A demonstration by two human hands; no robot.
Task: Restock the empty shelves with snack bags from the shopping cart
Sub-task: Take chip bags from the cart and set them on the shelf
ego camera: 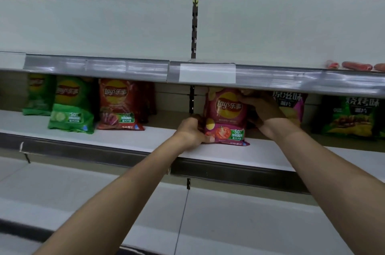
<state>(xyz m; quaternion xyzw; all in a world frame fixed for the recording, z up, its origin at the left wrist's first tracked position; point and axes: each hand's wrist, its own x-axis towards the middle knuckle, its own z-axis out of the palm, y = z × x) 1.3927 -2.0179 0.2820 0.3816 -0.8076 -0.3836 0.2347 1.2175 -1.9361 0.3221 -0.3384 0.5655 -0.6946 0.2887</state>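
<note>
Head view, upright magenta tomato-print snack bag (226, 116)

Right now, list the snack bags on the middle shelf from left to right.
Green bag at the back → green cucumber bag → red bag → tomato bag, held by both hands → dark green bag.

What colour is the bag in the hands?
Pinkish red bag, with a yellow-and-red logo and a tomato picture, seen in the head view.
</note>
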